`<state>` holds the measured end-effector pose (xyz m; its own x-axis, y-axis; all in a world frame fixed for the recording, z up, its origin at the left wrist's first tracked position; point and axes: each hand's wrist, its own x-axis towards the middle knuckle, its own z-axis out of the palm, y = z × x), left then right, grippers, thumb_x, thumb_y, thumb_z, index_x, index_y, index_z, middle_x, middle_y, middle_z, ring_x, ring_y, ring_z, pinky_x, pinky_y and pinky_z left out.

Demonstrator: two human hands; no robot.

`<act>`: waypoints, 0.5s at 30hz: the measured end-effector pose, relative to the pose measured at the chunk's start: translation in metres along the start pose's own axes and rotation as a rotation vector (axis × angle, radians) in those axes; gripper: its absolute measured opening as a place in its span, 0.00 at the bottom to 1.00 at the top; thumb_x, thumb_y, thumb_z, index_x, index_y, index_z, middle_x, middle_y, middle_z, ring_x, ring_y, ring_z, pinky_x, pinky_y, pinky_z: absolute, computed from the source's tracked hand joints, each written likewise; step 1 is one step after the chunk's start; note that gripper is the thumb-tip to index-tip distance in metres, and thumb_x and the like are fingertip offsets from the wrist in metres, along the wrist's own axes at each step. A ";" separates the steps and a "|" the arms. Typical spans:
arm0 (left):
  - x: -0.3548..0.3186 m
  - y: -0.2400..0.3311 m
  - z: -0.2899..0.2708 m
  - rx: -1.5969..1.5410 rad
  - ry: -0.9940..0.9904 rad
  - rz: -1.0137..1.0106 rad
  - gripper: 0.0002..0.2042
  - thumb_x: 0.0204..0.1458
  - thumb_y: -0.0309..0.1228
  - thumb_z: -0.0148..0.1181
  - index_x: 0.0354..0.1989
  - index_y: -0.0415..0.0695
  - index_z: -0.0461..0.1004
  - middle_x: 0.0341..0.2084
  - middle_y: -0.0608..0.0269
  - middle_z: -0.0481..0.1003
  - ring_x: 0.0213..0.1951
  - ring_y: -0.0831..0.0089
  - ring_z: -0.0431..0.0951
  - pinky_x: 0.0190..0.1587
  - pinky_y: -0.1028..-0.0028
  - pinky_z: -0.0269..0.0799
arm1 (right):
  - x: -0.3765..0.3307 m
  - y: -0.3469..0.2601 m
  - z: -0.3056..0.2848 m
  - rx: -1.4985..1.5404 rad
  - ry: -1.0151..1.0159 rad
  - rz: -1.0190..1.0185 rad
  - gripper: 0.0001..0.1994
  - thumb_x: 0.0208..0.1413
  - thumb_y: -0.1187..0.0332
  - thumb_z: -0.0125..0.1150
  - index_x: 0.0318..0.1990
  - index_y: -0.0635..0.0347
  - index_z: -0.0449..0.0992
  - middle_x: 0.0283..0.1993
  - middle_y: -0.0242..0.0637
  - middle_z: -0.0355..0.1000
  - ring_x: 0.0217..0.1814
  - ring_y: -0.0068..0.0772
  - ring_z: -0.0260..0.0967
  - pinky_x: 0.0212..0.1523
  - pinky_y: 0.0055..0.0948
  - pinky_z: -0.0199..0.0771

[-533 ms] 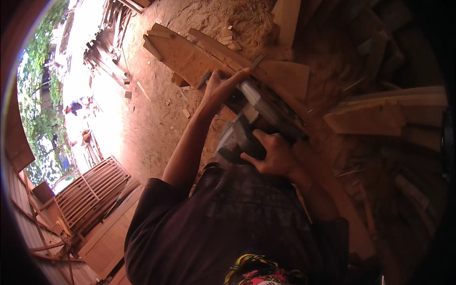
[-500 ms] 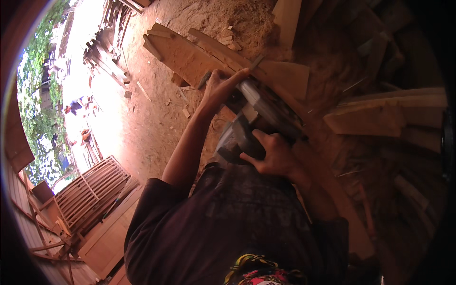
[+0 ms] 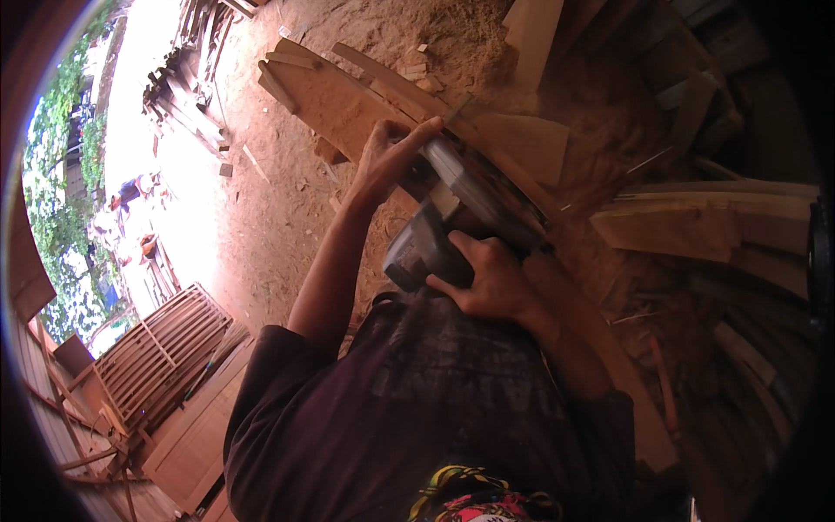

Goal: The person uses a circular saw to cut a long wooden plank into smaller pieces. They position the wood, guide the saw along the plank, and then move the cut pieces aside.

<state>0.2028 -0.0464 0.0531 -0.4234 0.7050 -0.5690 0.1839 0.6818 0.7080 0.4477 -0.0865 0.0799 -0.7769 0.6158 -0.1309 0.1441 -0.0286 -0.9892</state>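
Note:
A grey handheld power tool (image 3: 470, 190) with a bulky housing and a dark rear handle rests over a long wooden board (image 3: 335, 91). My right hand (image 3: 491, 277) is closed around the rear handle, its thumb and forefinger showing on the near side. At the tool's far end, my left hand (image 3: 387, 161) grips with bent fingers, the thumb stretched along the top. Part of the left hand's hold is hidden behind the tool. The tool's underside, where it meets the wood, cannot be seen.
Stacked planks (image 3: 704, 222) lie at the right, with offcuts beyond them in shadow. A slatted wooden frame (image 3: 161, 348) and a panel (image 3: 196, 426) stand at the lower left. Sawdust and scraps cover the ground (image 3: 270, 200). A person (image 3: 130, 193) is far off in bright light.
Both hands and the power tool have shifted slightly left and away from me along the board. My view has also drifted a little. Both grips look the same.

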 end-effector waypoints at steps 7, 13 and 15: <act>0.024 -0.002 -0.029 0.043 0.013 0.005 0.46 0.47 0.67 0.76 0.53 0.30 0.73 0.41 0.48 0.79 0.42 0.63 0.84 0.43 0.67 0.82 | 0.035 -0.001 0.010 -0.069 0.006 -0.022 0.19 0.54 0.66 0.80 0.43 0.68 0.76 0.36 0.56 0.80 0.41 0.56 0.84 0.41 0.42 0.82; 0.045 -0.012 -0.048 0.066 0.009 0.047 0.47 0.47 0.69 0.75 0.52 0.31 0.74 0.41 0.49 0.79 0.44 0.64 0.82 0.46 0.66 0.80 | 0.058 -0.002 0.015 -0.042 0.003 -0.021 0.20 0.54 0.65 0.80 0.44 0.69 0.76 0.37 0.57 0.81 0.41 0.55 0.84 0.41 0.42 0.82; 0.052 -0.019 -0.054 0.051 0.023 0.067 0.47 0.46 0.69 0.75 0.52 0.31 0.74 0.41 0.49 0.79 0.44 0.63 0.82 0.46 0.66 0.80 | 0.067 -0.003 0.018 -0.055 0.005 -0.026 0.21 0.54 0.65 0.80 0.44 0.69 0.76 0.37 0.57 0.81 0.41 0.55 0.85 0.41 0.42 0.82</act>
<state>0.1291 -0.0333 0.0328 -0.4290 0.7451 -0.5107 0.2569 0.6427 0.7218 0.3847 -0.0593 0.0732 -0.7779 0.6197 -0.1046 0.1571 0.0306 -0.9871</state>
